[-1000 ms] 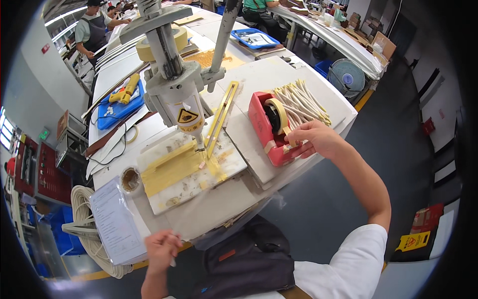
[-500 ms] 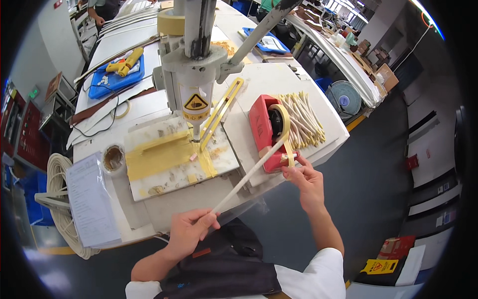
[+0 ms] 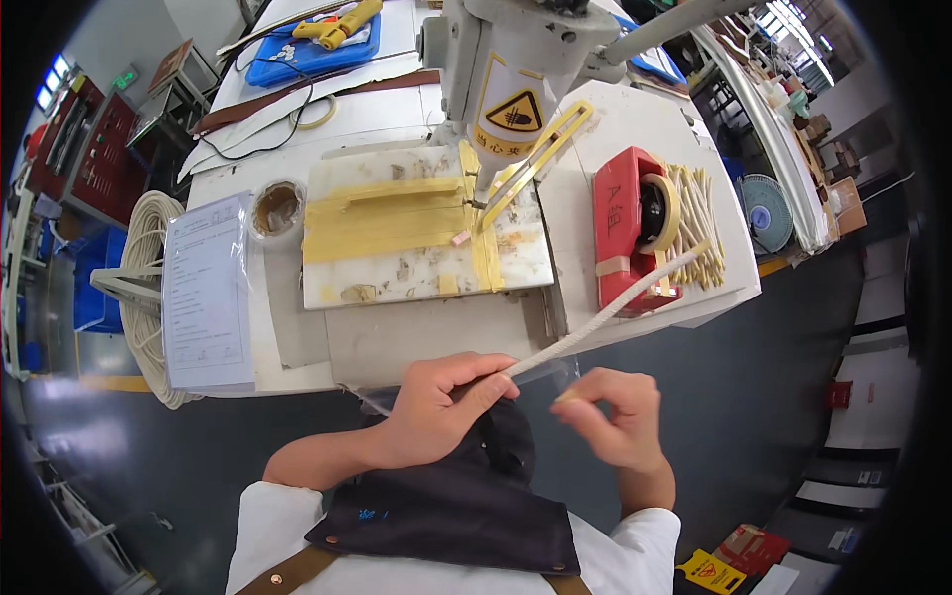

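My left hand point(image 3: 444, 409) is closed around one end of a white cord point(image 3: 607, 315). The cord slants up and right, and its yellow-taped far end passes in front of the red tape dispenser point(image 3: 617, 193). Off to the right of the cord, my right hand point(image 3: 620, 416) is pinched, its fingertips smeared by motion. A small yellowish bit between them looks like masking tape. A roll of cream masking tape point(image 3: 671, 213) sits in the dispenser. Beside it lies a bundle of white cords with yellow-taped ends point(image 3: 706, 223).
A grey press point(image 3: 526, 74) with a hand-hazard label stands over a stained white board point(image 3: 397, 283) bearing yellow tape. To the left are a tape roll point(image 3: 278, 210), a paper sheet in plastic point(image 3: 208, 297) and a coil of cord point(image 3: 149, 258). A yellow glue gun point(image 3: 342, 25) lies in a blue tray.
My right hand has left the tape dispenser and come down toward me. My left hand has moved right and up with the cord. The whole view has shifted.
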Motion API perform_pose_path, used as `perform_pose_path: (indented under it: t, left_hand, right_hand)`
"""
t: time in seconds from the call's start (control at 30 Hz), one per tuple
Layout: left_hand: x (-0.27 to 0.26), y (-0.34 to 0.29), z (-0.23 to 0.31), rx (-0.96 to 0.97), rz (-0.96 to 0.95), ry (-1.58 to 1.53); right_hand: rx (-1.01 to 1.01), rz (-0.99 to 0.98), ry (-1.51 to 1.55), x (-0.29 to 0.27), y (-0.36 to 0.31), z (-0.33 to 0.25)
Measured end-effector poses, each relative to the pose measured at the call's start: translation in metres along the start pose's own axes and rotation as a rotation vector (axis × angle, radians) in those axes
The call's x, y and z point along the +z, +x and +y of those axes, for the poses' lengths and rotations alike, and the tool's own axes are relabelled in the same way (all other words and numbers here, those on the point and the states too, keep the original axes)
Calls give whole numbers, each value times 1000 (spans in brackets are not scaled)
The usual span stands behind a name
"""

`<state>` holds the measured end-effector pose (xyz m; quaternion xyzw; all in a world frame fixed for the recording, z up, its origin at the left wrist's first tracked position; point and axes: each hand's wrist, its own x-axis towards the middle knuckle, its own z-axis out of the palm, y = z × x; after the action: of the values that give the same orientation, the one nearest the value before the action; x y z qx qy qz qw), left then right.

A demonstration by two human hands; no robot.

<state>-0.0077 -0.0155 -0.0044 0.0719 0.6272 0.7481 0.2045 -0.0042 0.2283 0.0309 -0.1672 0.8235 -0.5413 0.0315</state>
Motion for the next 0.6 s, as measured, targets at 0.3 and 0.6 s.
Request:
perform_pose_path:
  t: [0.3, 0.6]
  left_hand:
    - [4, -6, -17, 272, 100, 200]
    - [5, -9, -16, 334, 84, 222]
  right_hand:
    - [-36, -59, -62, 33, 20, 3]
    - [-1, -102, -95, 23, 22, -4]
